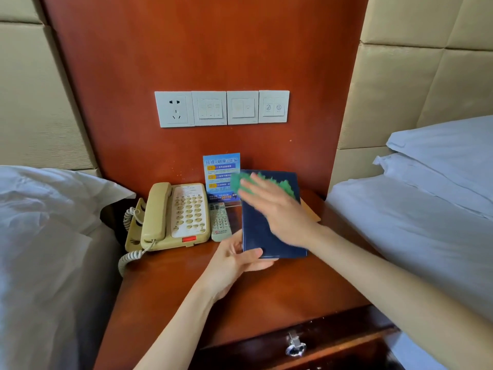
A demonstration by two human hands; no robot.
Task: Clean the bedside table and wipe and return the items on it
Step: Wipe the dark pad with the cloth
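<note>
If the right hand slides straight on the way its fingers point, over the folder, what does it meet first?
The right hand, pressing the green cloth on the dark blue folder, points up-left. Past the folder's edge it would probably meet the blue notice card first, though depth is unclear.

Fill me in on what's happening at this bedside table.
A person is wiping a dark blue folder above the bedside table. The left hand grips its lower edge; the right hand presses a green cloth flat on the cover. The telephone and remote control sit on the table.
</note>
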